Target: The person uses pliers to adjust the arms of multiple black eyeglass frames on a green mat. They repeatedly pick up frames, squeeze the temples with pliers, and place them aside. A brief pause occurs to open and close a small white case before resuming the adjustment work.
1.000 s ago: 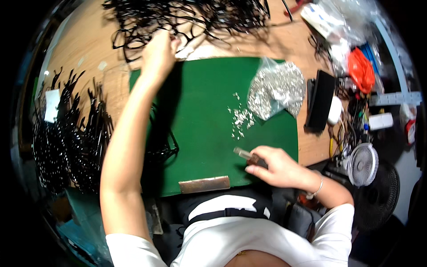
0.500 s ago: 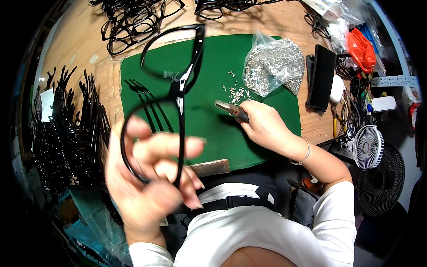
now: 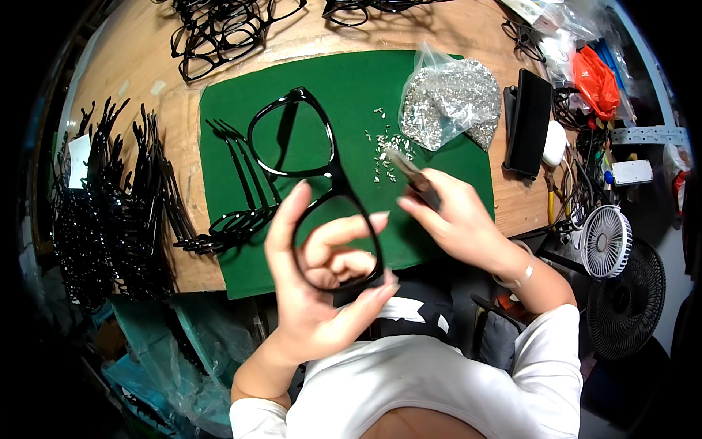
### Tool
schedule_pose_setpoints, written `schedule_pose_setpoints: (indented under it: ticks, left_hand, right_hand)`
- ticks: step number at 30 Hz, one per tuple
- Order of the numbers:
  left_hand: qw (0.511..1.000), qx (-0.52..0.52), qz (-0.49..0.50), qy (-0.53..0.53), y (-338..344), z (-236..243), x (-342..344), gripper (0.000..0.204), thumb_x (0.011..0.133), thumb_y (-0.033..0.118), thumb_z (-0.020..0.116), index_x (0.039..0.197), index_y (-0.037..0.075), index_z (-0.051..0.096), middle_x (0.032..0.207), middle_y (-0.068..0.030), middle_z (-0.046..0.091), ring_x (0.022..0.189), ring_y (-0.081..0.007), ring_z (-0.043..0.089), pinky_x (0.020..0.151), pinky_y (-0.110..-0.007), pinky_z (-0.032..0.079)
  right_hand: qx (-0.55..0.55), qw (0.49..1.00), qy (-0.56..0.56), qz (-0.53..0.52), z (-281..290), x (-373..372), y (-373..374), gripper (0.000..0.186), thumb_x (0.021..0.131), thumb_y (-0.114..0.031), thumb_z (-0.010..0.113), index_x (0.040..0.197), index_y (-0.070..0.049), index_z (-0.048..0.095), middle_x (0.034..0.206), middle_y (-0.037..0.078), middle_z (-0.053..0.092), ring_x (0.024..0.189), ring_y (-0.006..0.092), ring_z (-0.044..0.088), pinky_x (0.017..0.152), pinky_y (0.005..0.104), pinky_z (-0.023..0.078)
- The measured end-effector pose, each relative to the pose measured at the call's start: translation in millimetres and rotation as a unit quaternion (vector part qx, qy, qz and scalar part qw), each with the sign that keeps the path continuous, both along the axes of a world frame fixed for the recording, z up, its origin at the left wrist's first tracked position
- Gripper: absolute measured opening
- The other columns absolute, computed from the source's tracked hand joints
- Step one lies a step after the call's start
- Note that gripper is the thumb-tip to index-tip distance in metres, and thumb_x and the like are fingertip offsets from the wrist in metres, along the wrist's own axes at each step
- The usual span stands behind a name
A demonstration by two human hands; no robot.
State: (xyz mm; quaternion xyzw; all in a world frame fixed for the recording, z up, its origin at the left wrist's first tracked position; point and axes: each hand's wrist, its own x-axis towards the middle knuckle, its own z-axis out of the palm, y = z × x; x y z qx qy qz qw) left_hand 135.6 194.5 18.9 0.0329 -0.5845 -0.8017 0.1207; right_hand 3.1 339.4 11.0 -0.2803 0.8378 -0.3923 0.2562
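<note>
My left hand [image 3: 311, 314] holds a black eyeglass frame front [image 3: 338, 175] up over the green mat [image 3: 365, 66]. The thumb and fingers close around its lower rim, and the upper rim points away from me. In my right hand [image 3: 464, 223] is a pair of pliers [image 3: 415, 175], gripped by the handles and slightly blurred. Its jaws point at a scattered pile of tiny silver metal pieces [image 3: 395, 145], but whether they hold one I cannot tell. Several black temple arms [image 3: 252, 172] lie on the mat left of the frame.
A clear bag of silver pieces [image 3: 442, 99] lies at the mat's far right, beside a black case-like object [image 3: 528, 124]. Bundled black temple arms [image 3: 110, 212] fill the left side. More eyeglass frames [image 3: 219, 36] are heaped at the back. A white fan [image 3: 605, 240] stands at right.
My left hand has moved right with the eyeglass frame, which now faces up more squarely. My right hand has shifted slightly right, and the pliers have turned to point more steeply away from me.
</note>
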Motion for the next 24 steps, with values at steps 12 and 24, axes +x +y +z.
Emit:
schedule_pose_setpoints:
  ticks: [12, 24]
  left_hand:
    - [0.956, -0.255, 0.14, 0.03, 47, -18, -25, 0.089, 0.069, -0.012, 0.065, 0.137, 0.0, 0.008, 0.122, -0.0239, 0.049, 0.088, -0.0189, 0.058, 0.073, -0.024, 0.051]
    - [0.993, 0.043, -0.027, -0.109, 15, 14, -19, 0.09, 0.075, -0.013, 0.06, 0.139, 0.01, 0.002, 0.128, -0.022, 0.045, 0.106, -0.022, 0.055, 0.079, -0.031, 0.055]
  right_hand:
    - [-0.253, 0.934, -0.223, -0.122, 17, 35, 15, 0.018, 0.088, -0.017, 0.06, 0.092, -0.002, 0.05, 0.077, -0.002, 0.051, 0.066, 0.0035, 0.046, 0.058, 0.0186, 0.038]
    - [-0.197, 0.843, -0.5, -0.034, 39, 17, 18, 0.02, 0.089, -0.023, 0.058, 0.09, -0.004, 0.052, 0.08, -0.002, 0.052, 0.074, 0.0059, 0.047, 0.067, 0.0215, 0.041]
